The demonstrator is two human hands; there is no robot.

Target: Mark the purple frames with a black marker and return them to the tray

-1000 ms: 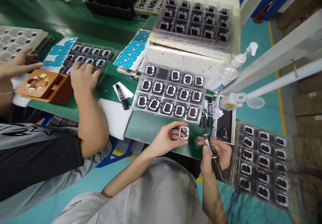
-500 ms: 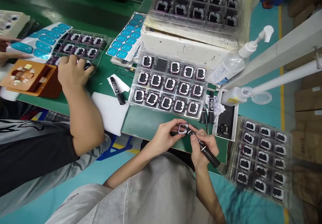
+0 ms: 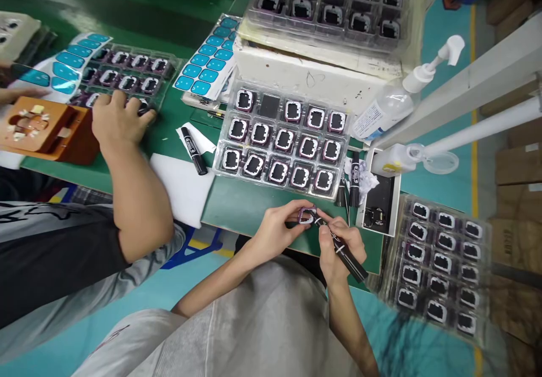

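My left hand (image 3: pixel 277 227) pinches a small square frame part (image 3: pixel 305 217), white with a purplish edge, above the front edge of the green table. In my right hand (image 3: pixel 341 247) is a black marker pen (image 3: pixel 349 259), held slantwise with its tip end at the frame part. Whether the tip touches the part is too small to tell. Just beyond my hands lies a clear plastic tray (image 3: pixel 237 177) of similar white-rimmed frame parts; one pocket in its back row holds no part.
Black markers (image 3: pixel 354 179) lie beside crumpled tissue and a white-edged box (image 3: pixel 397 207) at right. A pump bottle (image 3: pixel 387 109) stands behind. Another tray (image 3: pixel 455 270) is at far right. At left, a co-worker's hand (image 3: pixel 121 120) reaches over a tray beside an orange fixture (image 3: pixel 80 140).
The view has shifted slightly. My hands keep the same grip on the frame part and marker, with hardly any movement. The co-worker's sheet of blue stickers at left has shifted a little.
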